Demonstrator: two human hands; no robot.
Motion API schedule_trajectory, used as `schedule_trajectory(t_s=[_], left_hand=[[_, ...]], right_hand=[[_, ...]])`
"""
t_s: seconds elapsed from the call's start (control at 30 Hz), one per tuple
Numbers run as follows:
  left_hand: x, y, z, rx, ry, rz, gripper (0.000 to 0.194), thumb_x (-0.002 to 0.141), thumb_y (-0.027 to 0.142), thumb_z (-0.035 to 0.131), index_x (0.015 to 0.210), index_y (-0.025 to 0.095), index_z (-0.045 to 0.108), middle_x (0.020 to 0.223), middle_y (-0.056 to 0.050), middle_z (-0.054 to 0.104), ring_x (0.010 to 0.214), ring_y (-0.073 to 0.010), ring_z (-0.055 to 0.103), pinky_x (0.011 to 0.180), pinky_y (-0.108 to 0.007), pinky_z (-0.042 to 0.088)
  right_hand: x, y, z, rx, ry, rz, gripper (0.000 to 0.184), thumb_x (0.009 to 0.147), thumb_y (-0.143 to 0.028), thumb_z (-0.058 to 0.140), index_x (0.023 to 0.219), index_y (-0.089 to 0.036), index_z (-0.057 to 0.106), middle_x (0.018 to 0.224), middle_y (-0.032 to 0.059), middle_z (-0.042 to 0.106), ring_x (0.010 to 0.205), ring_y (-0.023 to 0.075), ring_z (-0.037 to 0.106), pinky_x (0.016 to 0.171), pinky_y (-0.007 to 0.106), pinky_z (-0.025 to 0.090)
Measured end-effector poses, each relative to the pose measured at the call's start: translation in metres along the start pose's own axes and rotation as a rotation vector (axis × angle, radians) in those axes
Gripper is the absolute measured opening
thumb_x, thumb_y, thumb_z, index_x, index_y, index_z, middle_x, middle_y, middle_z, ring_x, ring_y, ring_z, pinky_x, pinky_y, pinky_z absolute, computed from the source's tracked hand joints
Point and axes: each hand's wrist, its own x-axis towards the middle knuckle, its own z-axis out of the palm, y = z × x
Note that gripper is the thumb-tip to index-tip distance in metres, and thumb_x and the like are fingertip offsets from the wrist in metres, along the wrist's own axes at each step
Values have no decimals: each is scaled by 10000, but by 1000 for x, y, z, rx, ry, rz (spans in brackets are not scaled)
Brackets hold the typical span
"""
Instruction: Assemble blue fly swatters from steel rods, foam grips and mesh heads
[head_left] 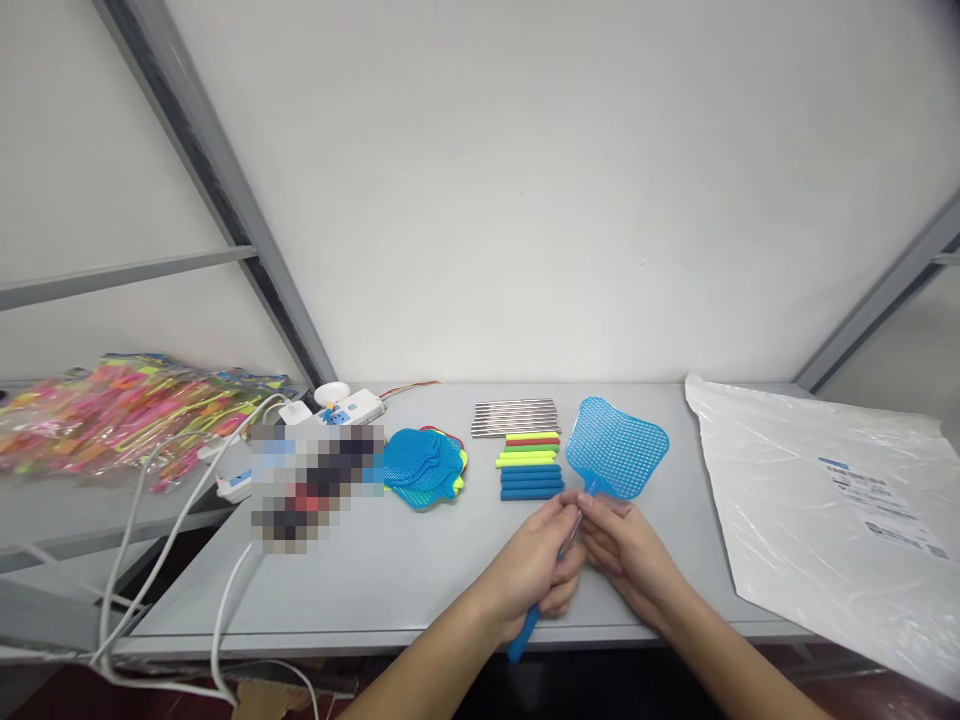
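Note:
My left hand is closed around a metal rod with a blue handle, whose end sticks out below my fist over the table's front edge. With my right hand I pinch the neck of a blue perforated fly swatter head, where it meets the rod's tip. My fingertips hide the joint, so I cannot tell how deep the rod sits. Left of the hands lie a row of blue, yellow, green and red handles, a bundle of metal rods and a pile of swatter heads.
On the right a large white plastic package covers the table. White power strips and cables are at the left, beside a blurred patch. Bagged colourful items lie farther left, behind the metal frame.

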Motion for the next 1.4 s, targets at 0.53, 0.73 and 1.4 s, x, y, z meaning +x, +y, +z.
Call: schedule_trajectory(t_s=[0.53,0.73,1.4], left_hand=[[-35,46,-3,383,-88,88,343,981,470,344,897,172,491,580,54,493,398,-60,491,438,-178,365],[-38,46,13,409,-81,86,374,960,541,344,905,201,490,464,103,373,292,-59,299,340,-183,300],[-68,-6,13,470,-14,10,422,958,562,336,779,200,458,428,103,290,343,-66,229,363,-187,231]], right_hand=[[-3,-58,10,-102,77,-276,260,816,-401,693,867,-147,685,467,-100,253,420,36,162,442,252,108],[-23,-35,23,-182,-23,-204,278,813,-440,682,849,-168,637,546,-64,385,466,53,226,453,252,143],[-49,-41,-5,-143,19,-212,310,883,-456,589,921,-154,644,515,-97,219,450,58,170,423,229,134]])
